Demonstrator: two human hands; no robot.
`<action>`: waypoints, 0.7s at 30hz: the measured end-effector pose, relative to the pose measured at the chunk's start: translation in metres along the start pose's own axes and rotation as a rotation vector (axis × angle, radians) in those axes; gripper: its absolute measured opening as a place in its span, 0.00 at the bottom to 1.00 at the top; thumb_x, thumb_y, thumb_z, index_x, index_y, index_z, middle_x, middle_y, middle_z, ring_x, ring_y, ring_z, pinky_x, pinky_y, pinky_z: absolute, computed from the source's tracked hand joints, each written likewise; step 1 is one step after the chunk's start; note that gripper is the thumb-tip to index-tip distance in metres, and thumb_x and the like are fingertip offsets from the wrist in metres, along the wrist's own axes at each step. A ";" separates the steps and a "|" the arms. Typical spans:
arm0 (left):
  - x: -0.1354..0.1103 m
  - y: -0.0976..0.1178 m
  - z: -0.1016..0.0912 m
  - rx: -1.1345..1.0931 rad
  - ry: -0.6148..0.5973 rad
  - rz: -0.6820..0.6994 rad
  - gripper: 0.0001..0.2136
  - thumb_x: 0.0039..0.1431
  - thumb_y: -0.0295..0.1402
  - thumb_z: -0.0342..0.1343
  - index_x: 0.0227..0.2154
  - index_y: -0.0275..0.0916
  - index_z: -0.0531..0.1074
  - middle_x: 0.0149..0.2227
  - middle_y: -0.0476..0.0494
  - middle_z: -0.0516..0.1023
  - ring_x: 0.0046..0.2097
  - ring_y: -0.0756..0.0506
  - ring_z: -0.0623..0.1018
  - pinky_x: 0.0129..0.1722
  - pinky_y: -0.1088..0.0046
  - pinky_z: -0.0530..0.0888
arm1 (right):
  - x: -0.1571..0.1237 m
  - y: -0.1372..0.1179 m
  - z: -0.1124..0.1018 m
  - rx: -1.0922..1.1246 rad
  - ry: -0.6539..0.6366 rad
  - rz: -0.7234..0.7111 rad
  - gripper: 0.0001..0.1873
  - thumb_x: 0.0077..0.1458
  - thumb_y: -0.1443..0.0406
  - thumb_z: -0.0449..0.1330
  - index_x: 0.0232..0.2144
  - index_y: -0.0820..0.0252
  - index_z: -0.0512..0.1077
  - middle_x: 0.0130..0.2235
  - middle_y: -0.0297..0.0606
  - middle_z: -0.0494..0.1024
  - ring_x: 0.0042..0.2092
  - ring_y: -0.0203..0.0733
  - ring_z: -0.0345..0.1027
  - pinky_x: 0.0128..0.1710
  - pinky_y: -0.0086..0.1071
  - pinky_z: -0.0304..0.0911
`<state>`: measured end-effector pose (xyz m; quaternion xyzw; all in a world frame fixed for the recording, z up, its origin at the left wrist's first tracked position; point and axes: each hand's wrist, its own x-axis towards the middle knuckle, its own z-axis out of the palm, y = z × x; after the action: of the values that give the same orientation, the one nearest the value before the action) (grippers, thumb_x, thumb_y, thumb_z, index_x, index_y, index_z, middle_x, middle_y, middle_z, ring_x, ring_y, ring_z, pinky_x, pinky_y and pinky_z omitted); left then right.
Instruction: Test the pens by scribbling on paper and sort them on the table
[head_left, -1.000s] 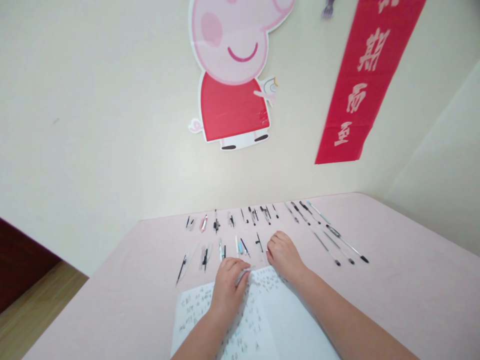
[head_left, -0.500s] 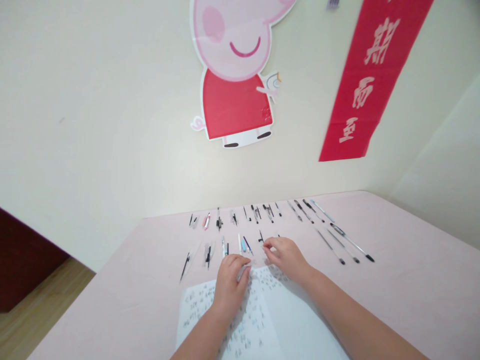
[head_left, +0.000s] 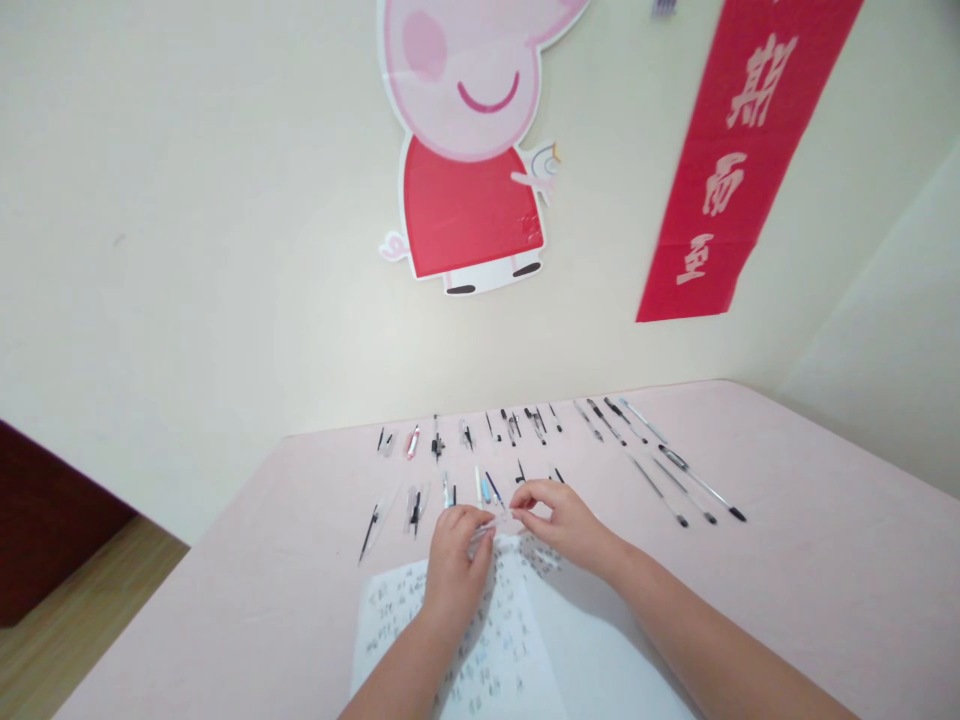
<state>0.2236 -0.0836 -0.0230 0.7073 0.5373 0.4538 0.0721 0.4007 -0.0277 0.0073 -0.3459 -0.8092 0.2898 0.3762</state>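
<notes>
My left hand (head_left: 456, 560) is closed around a clear pen barrel (head_left: 484, 527), which points toward the right hand. Thumb and fingertips of my right hand (head_left: 559, 520) are pinched together at the barrel's far end; whatever small piece sits between them is too small to make out. Both hands hover over the top edge of an open notebook (head_left: 517, 640) with handwriting on its left page. Just beyond the fingers lie a black refill with a small cap (head_left: 520, 472), a dark blue pen (head_left: 494, 489) and a white pen part (head_left: 478, 485).
Taken-apart pens, such as a black one with a clear barrel (head_left: 416, 510), lie in two rows on the pink tablecloth (head_left: 262, 600). Several whole pens, one long with a black tip (head_left: 705, 484), are at the right. Behind stands a wall with a pig sticker (head_left: 472, 210) and red banner (head_left: 750, 150).
My right hand has moved left, bringing its pinched fingertips up to the end of the clear barrel in my left hand. The left hand has shifted only slightly.
</notes>
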 end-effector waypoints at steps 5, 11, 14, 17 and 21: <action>0.001 -0.001 0.000 -0.004 -0.008 0.010 0.06 0.55 0.28 0.52 0.34 0.39 0.72 0.34 0.44 0.74 0.40 0.43 0.72 0.40 0.64 0.70 | -0.001 -0.002 0.000 -0.060 -0.032 -0.024 0.05 0.50 0.71 0.57 0.28 0.59 0.72 0.30 0.35 0.76 0.34 0.37 0.68 0.37 0.30 0.62; 0.000 0.000 -0.001 -0.001 -0.021 -0.001 0.06 0.55 0.28 0.52 0.34 0.39 0.72 0.35 0.43 0.74 0.40 0.43 0.72 0.41 0.63 0.70 | -0.001 -0.002 0.002 -0.047 -0.072 0.008 0.05 0.49 0.72 0.57 0.28 0.59 0.72 0.30 0.34 0.76 0.33 0.36 0.68 0.36 0.29 0.61; 0.000 0.000 0.000 -0.003 -0.030 -0.003 0.07 0.55 0.29 0.51 0.34 0.40 0.73 0.35 0.43 0.74 0.40 0.43 0.72 0.41 0.62 0.70 | -0.001 -0.002 0.003 -0.009 -0.089 0.031 0.05 0.48 0.72 0.58 0.28 0.59 0.71 0.30 0.33 0.75 0.32 0.35 0.67 0.34 0.28 0.62; 0.000 0.001 0.000 -0.011 -0.039 0.003 0.07 0.55 0.29 0.52 0.34 0.40 0.73 0.34 0.43 0.74 0.40 0.43 0.72 0.40 0.63 0.70 | -0.002 -0.002 0.004 0.022 -0.106 0.063 0.04 0.48 0.72 0.58 0.28 0.59 0.71 0.30 0.33 0.75 0.32 0.35 0.67 0.33 0.27 0.62; 0.001 0.002 0.000 -0.013 -0.038 0.005 0.06 0.55 0.28 0.52 0.33 0.40 0.74 0.34 0.43 0.74 0.40 0.43 0.73 0.40 0.63 0.71 | -0.002 -0.002 0.004 0.038 -0.117 0.084 0.05 0.47 0.72 0.59 0.28 0.59 0.71 0.30 0.32 0.75 0.32 0.35 0.67 0.33 0.27 0.62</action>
<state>0.2247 -0.0834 -0.0216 0.7166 0.5309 0.4441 0.0857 0.3977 -0.0316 0.0061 -0.3550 -0.8090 0.3402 0.3221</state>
